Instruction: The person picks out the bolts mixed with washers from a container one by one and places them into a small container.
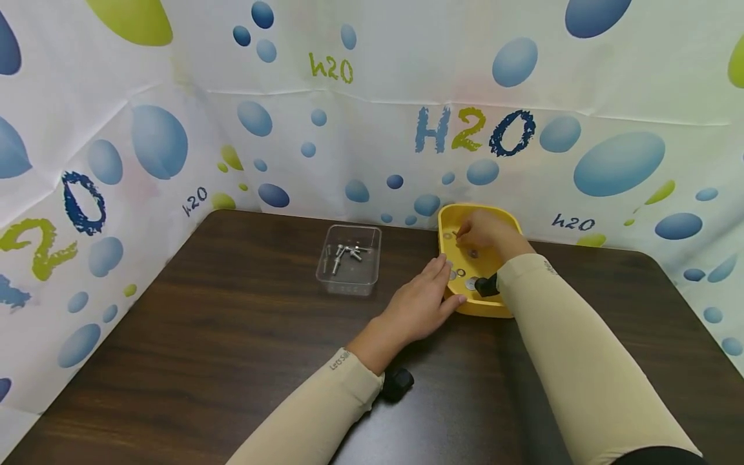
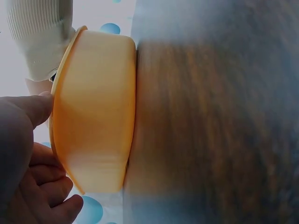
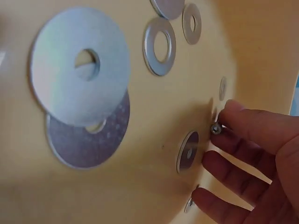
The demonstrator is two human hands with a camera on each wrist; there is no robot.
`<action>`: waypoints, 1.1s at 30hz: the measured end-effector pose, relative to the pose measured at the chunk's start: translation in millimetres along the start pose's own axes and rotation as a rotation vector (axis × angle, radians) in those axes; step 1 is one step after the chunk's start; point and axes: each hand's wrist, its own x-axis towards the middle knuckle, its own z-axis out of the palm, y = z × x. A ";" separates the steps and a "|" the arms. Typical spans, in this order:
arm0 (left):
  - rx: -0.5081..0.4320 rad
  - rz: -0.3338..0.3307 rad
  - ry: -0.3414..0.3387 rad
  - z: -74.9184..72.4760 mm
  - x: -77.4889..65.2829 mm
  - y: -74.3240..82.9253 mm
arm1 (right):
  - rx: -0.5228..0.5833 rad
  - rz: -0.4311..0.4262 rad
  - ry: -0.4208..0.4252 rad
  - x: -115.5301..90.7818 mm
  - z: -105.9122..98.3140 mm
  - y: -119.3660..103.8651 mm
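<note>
My right hand (image 1: 485, 234) reaches into the yellow tray (image 1: 485, 311). Its thumb and index finger pinch a small metal bolt (image 3: 215, 128), seen end-on in the right wrist view. Below that pinch the other fingers spread near a flat washer (image 3: 188, 152) on the tray floor. My left hand (image 1: 420, 302) rests on the tray's near-left rim with its fingers extended. From the left wrist view, the thumb touches the rim and the fingers (image 2: 51, 186) lie along the tray's side.
Large overlapping washers (image 3: 79, 65) and smaller ring washers (image 3: 160, 46) lie in the tray. A clear plastic box (image 1: 349, 281) with several bolts (image 1: 338, 259) stands left of it on the dark wooden table (image 1: 232, 336). A printed curtain (image 1: 372, 129) hangs behind.
</note>
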 end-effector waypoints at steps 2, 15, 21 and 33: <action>-0.008 -0.001 0.000 0.3 -0.2 -0.1 | -0.051 -0.027 0.017 2.3 0.2 -0.3; -0.018 0.004 -0.004 -0.8 -1.0 -2.3 | -0.067 -0.071 -0.048 0.9 0.3 3.5; -0.047 0.048 -0.019 -8.2 -4.4 -8.3 | 0.033 -0.107 -0.035 -6.9 -10.0 3.4; -0.058 0.040 0.099 -40.3 -35.0 -49.7 | 0.089 -0.151 0.030 -23.0 -21.0 -0.3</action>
